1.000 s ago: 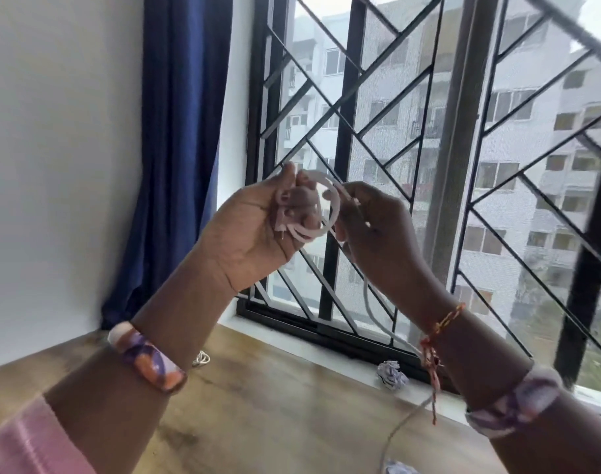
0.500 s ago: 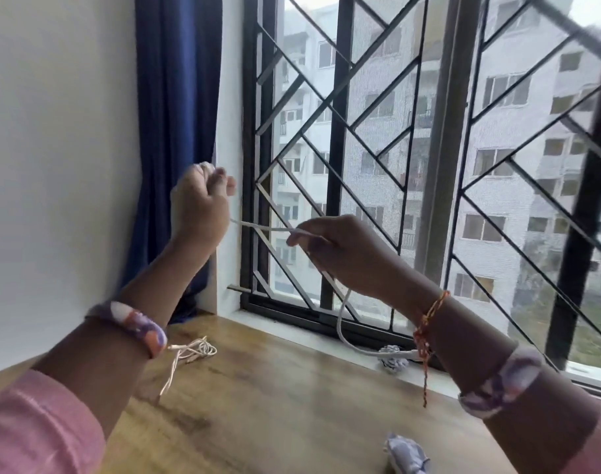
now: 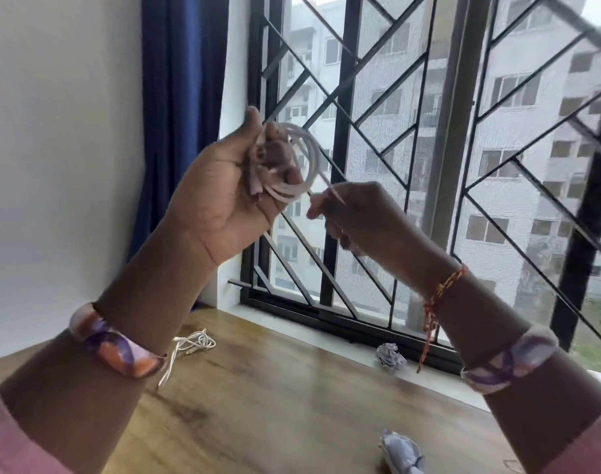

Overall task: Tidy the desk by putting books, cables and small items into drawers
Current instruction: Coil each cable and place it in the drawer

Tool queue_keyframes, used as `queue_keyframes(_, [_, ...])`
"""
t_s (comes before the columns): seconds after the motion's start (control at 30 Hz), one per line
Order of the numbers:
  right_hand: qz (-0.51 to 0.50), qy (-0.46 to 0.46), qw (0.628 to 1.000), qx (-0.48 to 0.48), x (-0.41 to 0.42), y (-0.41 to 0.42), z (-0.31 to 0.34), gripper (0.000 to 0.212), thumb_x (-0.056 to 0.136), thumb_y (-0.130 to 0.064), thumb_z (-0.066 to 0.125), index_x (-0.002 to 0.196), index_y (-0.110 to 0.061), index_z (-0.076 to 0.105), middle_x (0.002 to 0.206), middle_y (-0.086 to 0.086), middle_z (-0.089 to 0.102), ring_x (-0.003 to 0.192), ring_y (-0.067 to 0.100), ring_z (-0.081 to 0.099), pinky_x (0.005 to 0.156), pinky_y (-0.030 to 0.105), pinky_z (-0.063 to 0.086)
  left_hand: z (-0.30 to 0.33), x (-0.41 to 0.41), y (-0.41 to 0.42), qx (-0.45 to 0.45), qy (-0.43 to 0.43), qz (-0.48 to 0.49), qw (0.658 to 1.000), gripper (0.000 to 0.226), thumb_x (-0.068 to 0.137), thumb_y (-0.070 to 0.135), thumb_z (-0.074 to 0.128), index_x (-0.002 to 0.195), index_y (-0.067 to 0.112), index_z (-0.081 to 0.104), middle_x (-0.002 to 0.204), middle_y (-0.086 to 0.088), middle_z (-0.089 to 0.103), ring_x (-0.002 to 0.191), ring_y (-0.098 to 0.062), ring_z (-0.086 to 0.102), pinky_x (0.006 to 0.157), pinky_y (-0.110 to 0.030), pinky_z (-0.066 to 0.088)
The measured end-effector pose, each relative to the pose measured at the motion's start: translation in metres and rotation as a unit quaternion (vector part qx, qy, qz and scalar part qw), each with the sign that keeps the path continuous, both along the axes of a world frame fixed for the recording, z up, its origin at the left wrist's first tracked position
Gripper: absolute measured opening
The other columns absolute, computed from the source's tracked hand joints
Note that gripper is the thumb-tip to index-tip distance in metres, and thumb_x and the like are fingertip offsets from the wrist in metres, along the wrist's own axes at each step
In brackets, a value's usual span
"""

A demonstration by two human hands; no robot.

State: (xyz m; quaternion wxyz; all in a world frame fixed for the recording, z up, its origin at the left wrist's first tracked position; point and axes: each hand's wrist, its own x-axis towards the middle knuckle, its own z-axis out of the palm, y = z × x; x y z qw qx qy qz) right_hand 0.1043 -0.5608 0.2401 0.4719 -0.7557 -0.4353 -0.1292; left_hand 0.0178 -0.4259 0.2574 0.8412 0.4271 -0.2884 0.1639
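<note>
Both hands are raised: left hand [image 3: 223, 196] grips coiled white cable [image 3: 299, 159]; right hand [image 3: 357, 217] pinches its tail above desk [image 3: 275, 405].

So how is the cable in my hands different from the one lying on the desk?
The held cable is wound in round loops gripped by the left hand, its end pinched by the right hand; the desk cable lies in a loose, untouched tangle with a tail trailing out. The held one looks thicker. Both are white.

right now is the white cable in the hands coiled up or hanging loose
Mostly coiled: the white cable sits in loops in the left hand; the right hand pinches its free end.
</note>
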Motion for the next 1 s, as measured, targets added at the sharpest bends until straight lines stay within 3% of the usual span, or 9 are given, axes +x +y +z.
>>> queue_keyframes(0.1, [0.012,0.024,0.991,-0.133,-0.004,-0.001,-0.013,0.02,0.09,-0.022,0.057,0.074,-0.011,0.064,0.051,-0.003,0.049,0.038,0.003,0.038,0.037,0.013,0.031,0.011,0.009,0.012,-0.17,0.003,0.085,0.982,0.037,0.099,0.023,0.036,0.067,0.014,0.052,0.054,0.005,0.052,0.046,-0.006,0.05,0.057,-0.019,0.052])
queue_keyframes(0.2, [0.019,-0.025,0.993,-0.116,-0.002,0.001,-0.019,0.019,0.09,-0.016,0.055,0.074,-0.014,0.065,0.05,-0.003,0.048,0.045,0.01,0.041,0.046,0.025,0.035,0.015,0.022,0.033,-0.225,0.036,0.242,0.943,0.032,0.101,0.018,0.03,0.073,0.014,0.044,0.059,0.003,0.054,0.049,-0.007,0.054,0.06,-0.022,0.052])
queue_keyframes(0.3, [-0.024,-0.163,0.981,-0.104,-0.002,0.003,-0.021,0.025,0.092,-0.026,0.053,0.081,-0.006,0.064,0.058,0.012,0.055,0.05,0.019,0.044,0.049,0.03,0.038,-0.001,0.04,0.053,-0.112,0.072,0.506,0.852,0.03,0.1,0.017,0.031,0.073,0.016,0.044,0.071,0.002,0.058,0.055,-0.003,0.056,0.058,-0.015,0.046])
queue_keyframes(0.4, [-0.056,-0.227,0.97,-0.065,-0.003,0.003,-0.018,0.027,0.092,-0.031,0.053,0.082,-0.009,0.065,0.051,-0.001,0.049,0.045,0.01,0.038,0.048,0.031,0.036,-0.027,0.054,0.067,0.125,0.096,0.599,0.785,0.029,0.098,0.015,0.038,0.073,0.013,0.051,0.07,-0.001,0.058,0.057,-0.004,0.058,0.062,-0.02,0.047])
queue_keyframes(0.53, [-0.104,-0.258,0.96,0.039,0.007,0.004,0.0,0.02,0.091,-0.033,0.056,0.087,-0.02,0.07,0.048,-0.014,0.043,0.044,0.002,0.036,0.049,0.025,0.033,-0.045,0.035,0.06,0.448,0.198,0.264,0.831,0.028,0.093,0.026,0.053,0.079,0.005,0.064,0.066,-0.005,0.061,0.055,-0.012,0.057,0.069,-0.032,0.049])
queue_keyframes(0.6, [-0.106,-0.256,0.958,0.07,0.014,0.003,0.007,0.022,0.09,-0.036,0.056,0.086,-0.02,0.071,0.048,-0.013,0.046,0.044,0.002,0.039,0.049,0.025,0.033,-0.043,0.016,0.045,0.384,0.166,0.03,0.908,0.032,0.086,0.036,0.059,0.072,0.008,0.068,0.061,0.0,0.063,0.048,-0.008,0.055,0.058,-0.026,0.049])
queue_keyframes(0.7, [-0.088,-0.233,0.965,0.077,0.017,0.002,0.0,0.026,0.09,-0.041,0.052,0.08,-0.023,0.067,0.044,-0.013,0.046,0.04,0.004,0.038,0.047,0.023,0.026,-0.025,-0.005,0.027,0.179,0.081,-0.094,0.976,0.048,0.093,0.034,0.038,0.066,0.009,0.069,0.054,0.003,0.06,0.046,-0.006,0.055,0.046,-0.019,0.048])
queue_keyframes(0.87, [-0.082,-0.224,0.971,-0.033,-0.013,0.01,-0.033,0.017,0.096,-0.028,0.045,0.098,-0.019,0.06,0.053,-0.01,0.045,0.049,0.01,0.039,0.051,0.03,0.039,-0.015,0.007,0.013,0.072,0.018,0.148,0.986,0.049,0.099,0.038,0.027,0.066,0.014,0.054,0.041,0.01,0.042,0.037,-0.001,0.041,0.044,-0.016,0.044])
queue_keyframes(1.0, [-0.196,-0.3,0.927,-0.107,-0.037,0.005,-0.034,0.018,0.096,-0.02,0.04,0.1,-0.013,0.056,0.073,0.008,0.064,0.063,0.029,0.063,0.053,0.035,0.05,-0.032,0.033,0.003,0.209,-0.023,0.408,0.888,0.045,0.101,0.032,0.025,0.067,0.016,0.049,0.038,0.011,0.04,0.037,0.002,0.037,0.047,-0.016,0.041])
